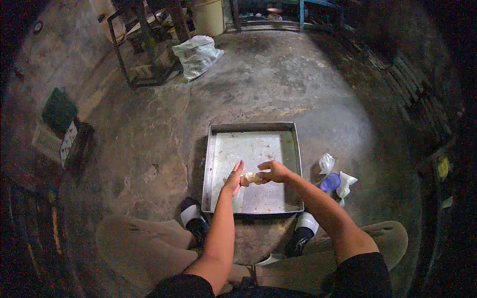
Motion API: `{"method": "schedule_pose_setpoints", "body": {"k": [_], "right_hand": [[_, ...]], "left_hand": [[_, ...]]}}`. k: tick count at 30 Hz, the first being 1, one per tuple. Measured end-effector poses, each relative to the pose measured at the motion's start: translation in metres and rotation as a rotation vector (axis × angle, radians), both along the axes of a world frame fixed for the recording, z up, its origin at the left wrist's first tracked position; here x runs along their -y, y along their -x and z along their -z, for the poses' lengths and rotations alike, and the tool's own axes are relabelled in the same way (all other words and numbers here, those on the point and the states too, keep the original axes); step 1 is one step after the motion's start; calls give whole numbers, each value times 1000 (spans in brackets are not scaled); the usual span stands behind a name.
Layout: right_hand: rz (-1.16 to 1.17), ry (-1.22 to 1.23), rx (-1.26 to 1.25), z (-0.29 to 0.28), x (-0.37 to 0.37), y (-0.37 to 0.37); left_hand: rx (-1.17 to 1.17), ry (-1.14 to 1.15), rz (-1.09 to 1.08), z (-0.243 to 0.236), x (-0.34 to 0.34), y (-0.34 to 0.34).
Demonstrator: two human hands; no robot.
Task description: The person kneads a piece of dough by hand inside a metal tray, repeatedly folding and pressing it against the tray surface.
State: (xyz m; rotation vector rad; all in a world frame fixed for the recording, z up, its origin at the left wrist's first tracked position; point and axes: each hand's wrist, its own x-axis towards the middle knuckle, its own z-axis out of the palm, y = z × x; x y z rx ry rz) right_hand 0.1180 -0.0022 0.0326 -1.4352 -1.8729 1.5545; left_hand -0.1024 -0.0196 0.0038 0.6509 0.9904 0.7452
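Over a square metal tray [206, 174], both of my hands are at a pale, lumpy, dough-like piece [252, 178]. My left hand [235, 180] has its fingers pointing up and away, and the left end of the piece rests against its palm side. From the right, my right hand [274, 172] curls its fingers round the other end. The piece spans the gap between the two hands, lying roughly sideways. Its ends are partly covered by my fingers. Small crumbs and smears dot the tray's bottom.
Right of the tray are a blue-purple cup [330, 182], a small white plastic bag [326, 163] and a filled white bag [346, 184]. My feet flank the tray's near corners. Farther off are a white sack [198, 56], a dark metal frame [124, 59] and a pale bucket [208, 18].
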Motion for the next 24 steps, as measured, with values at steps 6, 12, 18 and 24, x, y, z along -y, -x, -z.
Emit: {"method": "schedule_pose_setpoints", "body": {"k": [6,12,18,24], "right_hand": [[71,-344,160,35,6,26],[563,359,55,8,-5,30],[455,-49,337,-7,3,53],[643,-173,529,17,23,26]], "left_hand": [[177,4,-189,-13,9,-60],[315,-87,-119,-56,21,-84],[307,-242,-187,-15,0,-66],[-121,-293,-5,3,-1,-91]]}}
